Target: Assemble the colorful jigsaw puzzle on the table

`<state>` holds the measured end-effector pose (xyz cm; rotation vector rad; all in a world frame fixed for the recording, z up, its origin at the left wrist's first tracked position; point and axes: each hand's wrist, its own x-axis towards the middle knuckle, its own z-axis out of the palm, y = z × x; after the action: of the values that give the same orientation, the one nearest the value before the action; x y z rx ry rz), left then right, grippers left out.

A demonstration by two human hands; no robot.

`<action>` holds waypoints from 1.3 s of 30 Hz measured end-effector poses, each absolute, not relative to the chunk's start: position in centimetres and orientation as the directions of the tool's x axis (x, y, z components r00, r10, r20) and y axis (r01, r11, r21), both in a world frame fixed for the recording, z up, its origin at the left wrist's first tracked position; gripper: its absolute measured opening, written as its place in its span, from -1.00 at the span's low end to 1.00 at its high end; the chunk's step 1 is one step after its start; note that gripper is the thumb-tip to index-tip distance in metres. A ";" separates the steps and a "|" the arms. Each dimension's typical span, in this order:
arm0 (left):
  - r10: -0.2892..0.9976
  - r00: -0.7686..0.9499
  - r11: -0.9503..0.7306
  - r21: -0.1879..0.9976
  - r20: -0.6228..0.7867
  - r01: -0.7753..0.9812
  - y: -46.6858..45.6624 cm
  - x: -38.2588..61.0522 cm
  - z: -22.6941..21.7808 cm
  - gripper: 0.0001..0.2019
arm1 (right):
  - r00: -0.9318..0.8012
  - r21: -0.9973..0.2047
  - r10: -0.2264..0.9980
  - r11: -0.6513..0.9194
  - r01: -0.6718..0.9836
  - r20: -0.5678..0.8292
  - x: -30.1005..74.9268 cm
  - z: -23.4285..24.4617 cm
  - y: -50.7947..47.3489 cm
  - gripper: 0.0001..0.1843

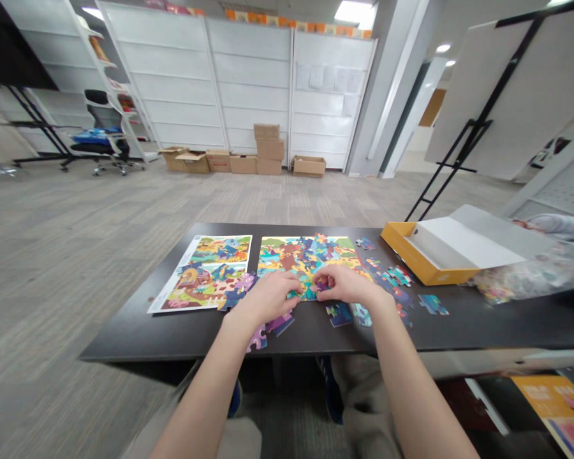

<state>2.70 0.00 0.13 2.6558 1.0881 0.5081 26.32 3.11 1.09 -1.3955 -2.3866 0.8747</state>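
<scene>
Head view: the right hand's fingers [323, 277] are pinched together on a purple jigsaw piece [321, 286], while the left hand's fingers [291, 282] lie close together over teal pieces; whether they grip anything, I cannot tell. Both hands meet at the near edge of one half-built jigsaw puzzle [306, 258], which lies flat on the black tabletop [124, 336]. The right hand [347, 285] and left hand [268, 298] are palm down, with both forearms reaching in from the bottom of the view and hiding part of the puzzle. More than a dozen loose pieces [402, 287] lie right of the puzzle, and a few more lie just below it. One printed picture sheet [198, 274] lies left of the puzzle. One open yellow box [423, 268] and one clear plastic bag [521, 277] sit right of it, with someone else's sleeve [555, 224] beyond them. Far beyond the puzzle, about eight cardboard boxes [269, 148] stand on the floor against white panels [249, 83].
</scene>
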 end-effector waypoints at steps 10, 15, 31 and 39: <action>0.753 0.628 -0.658 0.237 0.199 0.714 -0.7 3.1 0.5 -0.89 | -0.517 -0.595 0.851 0.369 0.714 -0.093 26.3 1.1 3.1 -0.65; 0.718 0.666 -0.695 0.232 0.200 0.680 -0.6 3.4 0.3 -0.87 | -0.516 -0.603 0.851 0.363 0.711 -0.096 26.3 1.0 3.1 -0.64; 0.767 0.624 -0.641 0.152 0.147 0.752 -1.4 3.7 0.8 -0.93 | -0.507 -0.601 0.855 0.351 0.719 -0.107 26.0 1.3 3.0 -0.65; 0.762 0.618 -0.646 0.150 0.195 0.749 -1.5 3.7 0.0 -0.91 | -0.500 -0.608 0.861 0.348 0.714 -0.094 26.1 1.1 3.0 -0.66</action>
<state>3.70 -1.46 0.01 2.7766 1.2971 0.3739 26.11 3.03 1.08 -1.4154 -2.3691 0.8797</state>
